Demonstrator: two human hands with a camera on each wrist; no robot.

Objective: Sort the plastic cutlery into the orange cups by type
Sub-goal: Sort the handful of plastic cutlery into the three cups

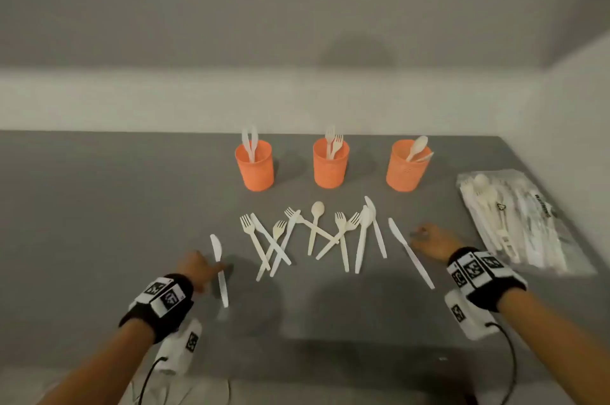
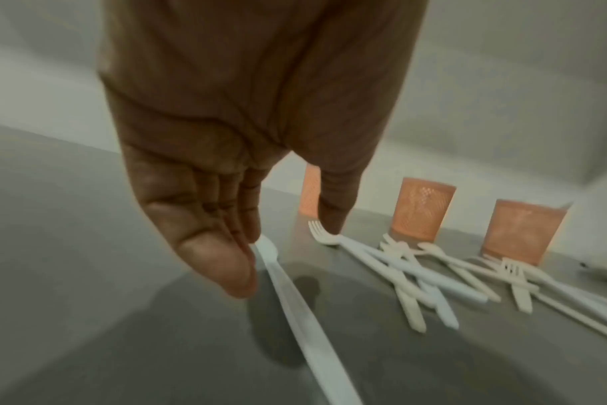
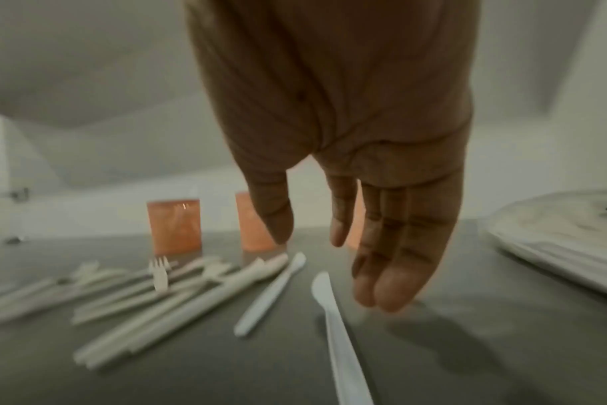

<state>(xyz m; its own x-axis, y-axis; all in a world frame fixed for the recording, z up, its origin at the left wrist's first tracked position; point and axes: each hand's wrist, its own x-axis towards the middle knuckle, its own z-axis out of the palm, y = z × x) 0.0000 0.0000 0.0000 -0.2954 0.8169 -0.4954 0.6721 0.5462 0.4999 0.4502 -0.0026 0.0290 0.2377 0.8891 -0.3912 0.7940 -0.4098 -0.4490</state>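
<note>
Three orange cups stand in a row at the back: the left cup [image 1: 254, 166] holds knives, the middle cup [image 1: 331, 164] forks, the right cup [image 1: 407, 166] spoons. In front lies a loose pile of white forks, knives and a spoon [image 1: 313, 236]. One knife [image 1: 219, 267] lies alone to the left of the pile; my left hand [image 1: 204, 267] is beside it, fingers [image 2: 226, 274] straight and at its blade [image 2: 265, 249], thumb apart. Another knife [image 1: 411, 252] lies to the right of the pile. My right hand [image 1: 425, 237] hovers open just right of that knife [image 3: 337, 328] and holds nothing.
A clear plastic bag of more cutlery [image 1: 518, 219] lies at the table's right edge, close to my right wrist. The grey table [image 1: 99, 206] meets a pale wall behind the cups. Cables trail from both wrist cameras near the front edge.
</note>
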